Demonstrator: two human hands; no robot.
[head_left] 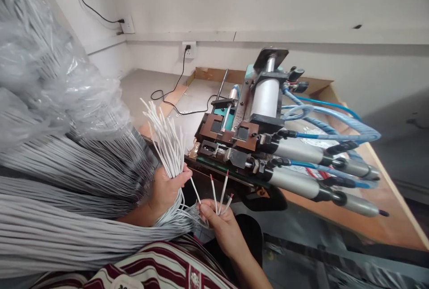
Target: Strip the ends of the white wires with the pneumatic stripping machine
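My left hand (pixel 167 188) is closed round a thick bunch of white cables (pixel 167 141), their cut ends fanning upward. In my right hand (pixel 219 222), several cables (pixel 223 190) stand up between the fingers, a few with stripped tips showing red. The right thumb and forefinger pinch one more cable (pixel 195 188) that runs up to the bunch in the left hand. Just beyond both hands is a pneumatic machine (pixel 231 139) with brown clamp plates and metal cylinders. Neither hand touches it.
Long grey-white cable bundles (pixel 67 226) fill the left side, partly wrapped in clear plastic (pixel 67 74). Blue air hoses (pixel 348 130) loop at the machine's right. A wooden-edged bench (pixel 385 173) carries it. A black cord (pixel 182 72) runs to a wall socket (pixel 190 50).
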